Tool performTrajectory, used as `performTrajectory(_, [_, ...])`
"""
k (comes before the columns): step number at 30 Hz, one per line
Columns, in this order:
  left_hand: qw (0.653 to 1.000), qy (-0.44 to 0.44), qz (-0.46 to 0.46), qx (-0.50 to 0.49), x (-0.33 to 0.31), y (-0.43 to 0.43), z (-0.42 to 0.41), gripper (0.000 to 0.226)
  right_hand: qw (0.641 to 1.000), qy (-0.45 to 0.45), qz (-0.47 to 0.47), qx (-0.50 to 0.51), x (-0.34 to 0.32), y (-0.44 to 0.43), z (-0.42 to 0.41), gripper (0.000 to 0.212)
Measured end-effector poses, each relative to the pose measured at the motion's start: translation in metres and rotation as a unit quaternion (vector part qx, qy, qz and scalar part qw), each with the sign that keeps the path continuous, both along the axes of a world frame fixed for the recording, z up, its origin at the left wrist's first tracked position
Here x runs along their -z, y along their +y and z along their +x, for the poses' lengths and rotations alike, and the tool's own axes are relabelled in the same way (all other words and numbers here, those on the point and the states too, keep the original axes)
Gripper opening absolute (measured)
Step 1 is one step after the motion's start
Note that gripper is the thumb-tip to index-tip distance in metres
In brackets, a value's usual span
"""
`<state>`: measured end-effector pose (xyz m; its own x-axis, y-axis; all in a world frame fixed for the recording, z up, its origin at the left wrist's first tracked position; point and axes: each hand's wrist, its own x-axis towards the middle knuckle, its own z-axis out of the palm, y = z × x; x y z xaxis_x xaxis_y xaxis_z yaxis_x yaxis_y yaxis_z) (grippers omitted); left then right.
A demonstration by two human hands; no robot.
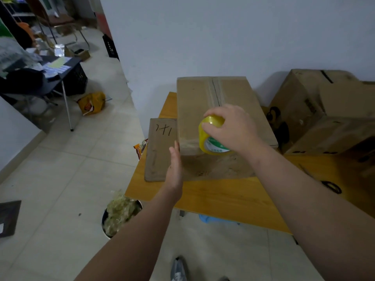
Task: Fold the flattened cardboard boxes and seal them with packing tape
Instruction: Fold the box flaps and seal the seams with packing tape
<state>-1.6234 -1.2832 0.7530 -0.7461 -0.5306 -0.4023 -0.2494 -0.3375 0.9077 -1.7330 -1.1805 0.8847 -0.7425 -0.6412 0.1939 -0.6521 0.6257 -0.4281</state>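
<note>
- R hand (233, 128) grips the yellow tape roll (211, 138) from above, fingers curled over its rim; the roll sits at the near top edge of the cardboard box (203, 102), about where the centre seam (215, 92) meets that edge
- L hand (175, 167) is flat, fingers straight and together, palm against the box's L side near the front corner; it holds nothing
- box stands folded on the wooden table (223, 195), far end close to the wall; the seam looks taped along the top already, so I judge the step in hand is carrying the strip over the edge and down the front face
- to do it well: brace w/ the L hand so the box doesn't slide; pull the roll straight down in line w/ the seam; hold tension so the strip lies w/o wrinkles; rub it down before cutting
- can't tell whether tape is stuck to the front face yet; R hand hides it
- flat cardboard sheet (160, 149) marked in pen lies just L of the box; more boxes (324, 110) are stacked at R
</note>
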Motion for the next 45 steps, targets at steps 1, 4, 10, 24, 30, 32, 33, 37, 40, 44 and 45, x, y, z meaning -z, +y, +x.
performTrajectory(1, [1.0,-0.002,-0.004,0.029,0.004,-0.002,0.001,0.071,1.0,0.002,0.002,0.002,0.001,0.0,0.0,0.03])
performTrajectory(4, [0.993,-0.035,-0.05,0.103,0.008,-0.013,0.006,0.078,1.0,-0.004,0.002,0.004,0.0,0.0,-0.001,0.029])
performTrajectory(10, [0.88,-0.009,-0.426,0.208,-0.016,-0.047,0.013,0.074,0.999,-0.032,0.003,0.001,-0.004,-0.002,-0.003,0.029])
performTrajectory(24, [0.592,0.007,-0.736,0.327,-0.017,-0.079,-0.019,0.082,1.0,-0.015,-0.003,0.011,0.0,-0.002,-0.007,0.031])
performTrajectory(30, [0.56,0.115,-0.77,0.284,-0.015,-0.076,-0.013,0.047,1.0,0.025,0.01,0.008,0.003,-0.001,-0.005,0.033])
performTrajectory(32, [0.554,0.131,-0.772,0.283,-0.016,-0.076,-0.014,0.042,0.999,0.033,0.023,0.011,0.003,-0.001,-0.004,0.034])
performTrajectory(33, [0.548,0.135,-0.776,0.282,-0.016,-0.076,-0.014,0.04,0.999,0.033,0.026,0.009,0.003,-0.001,-0.004,0.034])
performTrajectory(37, [0.543,0.13,-0.789,0.257,-0.014,-0.069,-0.009,0.037,0.996,-0.067,-0.018,-0.048,0.0,0.006,-0.01,0.043])
performTrajectory(40, [0.559,0.039,-0.791,0.243,-0.017,-0.054,-0.003,0.045,0.957,-0.251,-0.12,-0.081,-0.007,0.022,-0.02,0.036])
performTrajectory(44, [0.589,-0.089,-0.768,0.234,-0.023,-0.03,0.005,0.063,0.93,-0.304,-0.198,-0.051,0.009,0.042,-0.02,0.025])
performTrajectory(45, [0.605,-0.109,-0.754,0.231,-0.024,-0.027,0.005,0.067,0.909,-0.339,-0.241,-0.031,0.015,0.043,-0.017,0.036])
